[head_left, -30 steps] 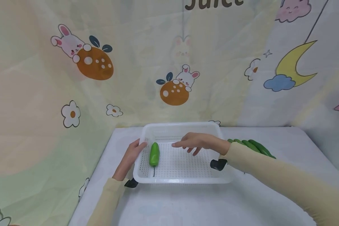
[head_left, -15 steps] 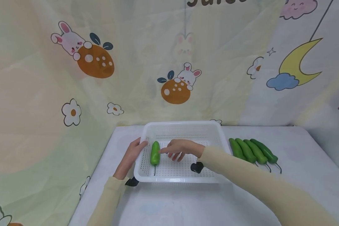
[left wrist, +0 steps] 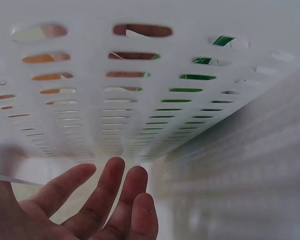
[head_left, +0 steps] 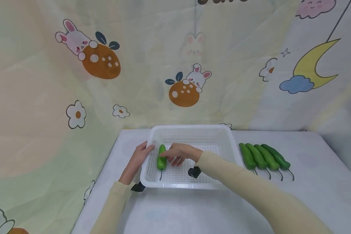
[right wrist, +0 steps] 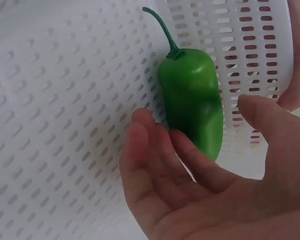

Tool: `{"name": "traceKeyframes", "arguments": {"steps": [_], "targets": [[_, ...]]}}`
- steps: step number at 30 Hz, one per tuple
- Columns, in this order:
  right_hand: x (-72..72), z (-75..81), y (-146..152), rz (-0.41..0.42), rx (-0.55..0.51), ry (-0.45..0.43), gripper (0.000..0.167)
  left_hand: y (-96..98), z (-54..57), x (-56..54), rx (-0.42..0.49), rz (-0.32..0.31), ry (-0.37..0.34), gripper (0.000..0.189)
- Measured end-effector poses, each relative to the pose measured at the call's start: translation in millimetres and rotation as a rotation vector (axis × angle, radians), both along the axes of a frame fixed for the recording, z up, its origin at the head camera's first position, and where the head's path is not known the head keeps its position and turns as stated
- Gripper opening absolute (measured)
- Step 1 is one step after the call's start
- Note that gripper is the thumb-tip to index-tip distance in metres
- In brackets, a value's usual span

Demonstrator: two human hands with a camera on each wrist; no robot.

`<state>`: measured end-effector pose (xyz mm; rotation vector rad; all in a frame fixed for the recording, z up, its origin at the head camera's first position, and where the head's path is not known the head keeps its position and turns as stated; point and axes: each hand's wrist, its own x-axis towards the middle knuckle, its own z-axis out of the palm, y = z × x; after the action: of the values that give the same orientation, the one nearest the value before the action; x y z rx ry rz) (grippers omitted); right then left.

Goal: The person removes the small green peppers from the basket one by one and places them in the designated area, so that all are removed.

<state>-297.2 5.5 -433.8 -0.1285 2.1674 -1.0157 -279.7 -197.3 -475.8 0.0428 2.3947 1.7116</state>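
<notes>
A white perforated plastic basket point(head_left: 190, 186) sits on the table. My left hand point(head_left: 138, 158) holds its left side, thumb over the rim; in the left wrist view the fingers point(left wrist: 112, 187) reach along the outside of the slotted wall. Inside, near that wall, lies a green pepper point(right wrist: 190, 82) with its thin stem towards me. My right hand point(head_left: 179, 153) reaches down over this pepper. In the right wrist view its curved fingers are at one side of the pepper and the thumb point(right wrist: 255, 112) stands off the other side, with a gap between.
Several more green peppers point(head_left: 270, 160) lie side by side on the white table point(head_left: 187, 211), right of the basket. Behind the table hangs a cloth point(head_left: 146, 65) printed with rabbits, flowers and a moon. Dark wrist cameras point(head_left: 194, 172) are worn on both wrists.
My right hand has moved left across the basket, from its middle to the pepper. The left hand keeps its hold on the rim. The peppers on the right are now uncovered by the sleeve.
</notes>
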Motion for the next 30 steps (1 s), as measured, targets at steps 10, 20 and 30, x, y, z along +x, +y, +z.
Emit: {"name": "traceKeyframes", "arguments": {"steps": [10,20,30], "targets": [[-2.4,-6.6,-4.5,-0.052,0.009,-0.006,0.054,1.5,0.6,-0.7,-0.007,0.008,-0.009,0.045],[-5.5,-16.2,-9.5,-0.092,0.036,0.011,0.050,-0.3,0.1,-0.4,-0.016,0.016,-0.009,0.046],[-5.6,-18.9,-8.3,-0.103,0.012,0.000,0.050,0.5,1.3,0.5,-0.008,0.008,-0.009,0.046]]}}
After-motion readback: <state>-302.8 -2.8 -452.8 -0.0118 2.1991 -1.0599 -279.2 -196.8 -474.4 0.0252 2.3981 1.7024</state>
